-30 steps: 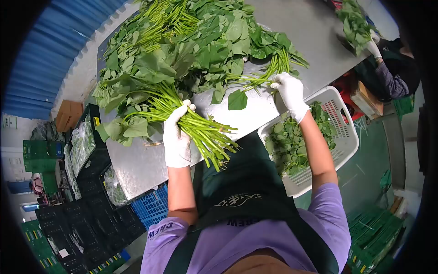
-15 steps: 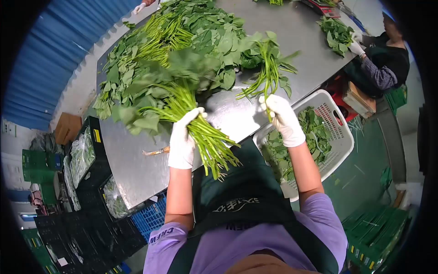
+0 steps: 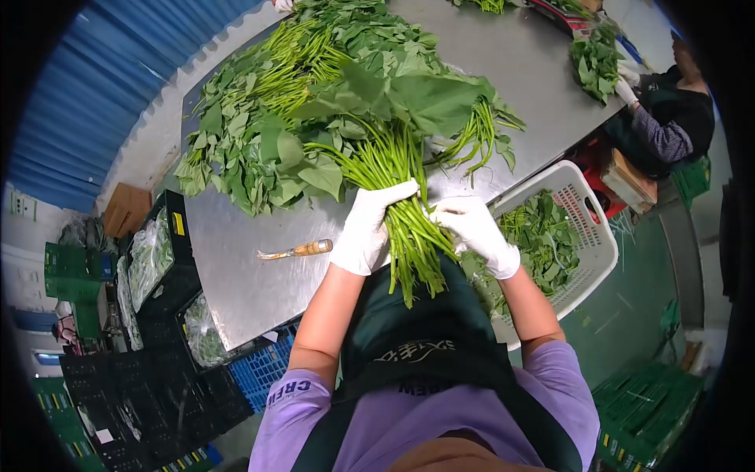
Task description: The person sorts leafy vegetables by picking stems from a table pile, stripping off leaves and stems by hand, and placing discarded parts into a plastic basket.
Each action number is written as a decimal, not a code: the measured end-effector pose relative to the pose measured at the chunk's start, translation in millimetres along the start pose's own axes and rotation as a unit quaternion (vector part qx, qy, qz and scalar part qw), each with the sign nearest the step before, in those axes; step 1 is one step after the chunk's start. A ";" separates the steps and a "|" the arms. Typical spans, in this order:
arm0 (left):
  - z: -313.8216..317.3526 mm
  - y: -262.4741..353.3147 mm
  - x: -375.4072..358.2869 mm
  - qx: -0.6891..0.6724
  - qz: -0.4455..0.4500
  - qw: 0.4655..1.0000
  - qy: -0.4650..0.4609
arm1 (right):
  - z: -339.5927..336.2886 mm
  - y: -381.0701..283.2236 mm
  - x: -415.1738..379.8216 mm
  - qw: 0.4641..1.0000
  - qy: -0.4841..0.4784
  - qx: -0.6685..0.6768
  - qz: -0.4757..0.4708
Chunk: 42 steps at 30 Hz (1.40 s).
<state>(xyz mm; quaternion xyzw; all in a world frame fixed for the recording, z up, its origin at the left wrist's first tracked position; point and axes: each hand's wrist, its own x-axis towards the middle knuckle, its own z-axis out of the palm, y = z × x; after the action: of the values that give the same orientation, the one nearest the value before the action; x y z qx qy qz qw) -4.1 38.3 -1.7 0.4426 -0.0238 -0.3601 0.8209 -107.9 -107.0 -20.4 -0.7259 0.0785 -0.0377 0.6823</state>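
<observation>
My left hand [image 3: 368,226], in a white glove, is wrapped round a thick bunch of leafy greens [image 3: 405,165]. The bunch's broad leaves point away from me and its cut stem ends hang over the table's near edge. My right hand [image 3: 474,228], also gloved in white, is closed at the right side of the same bunch, fingertips pinching at its stems; exactly which stems is hidden. Left of my left hand, a small hooked knife [image 3: 295,249] with a wooden handle lies on the metal table [image 3: 236,271]. Loose leafy stems [image 3: 480,130] lie just beyond the bunch.
A big heap of leafy greens [image 3: 236,141] covers the table's far left. A white plastic basket [image 3: 594,263] holding leaves stands by my right arm. At the right a co-worker [image 3: 672,118] handles greens. Dark crates [image 3: 177,259] and a blue crate [image 3: 259,374] stand at the left.
My left hand has carried the bunch to the right and turned it more upright. My right hand has come in from the right to meet its stems. The knife now shows fully.
</observation>
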 end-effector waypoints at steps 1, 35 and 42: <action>-1.3 -1.3 0.5 0.012 0.010 1.000 -0.008 | 3.8 1.3 -1.3 1.000 0.010 -0.009 -0.006; 15.3 -27.2 -6.8 -0.039 0.002 0.999 0.026 | -0.5 11.8 0.8 0.955 -0.115 0.273 0.019; -24.0 -26.2 -12.7 0.167 0.124 0.978 0.017 | 55.0 -9.4 11.8 0.952 -0.208 0.190 0.118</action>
<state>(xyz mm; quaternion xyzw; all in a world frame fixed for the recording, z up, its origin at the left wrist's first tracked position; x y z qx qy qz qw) -19.8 54.0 -32.2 0.5726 -0.1244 -0.2393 0.7742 -86.8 -54.3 -15.3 -0.5598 0.0120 0.1807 0.8086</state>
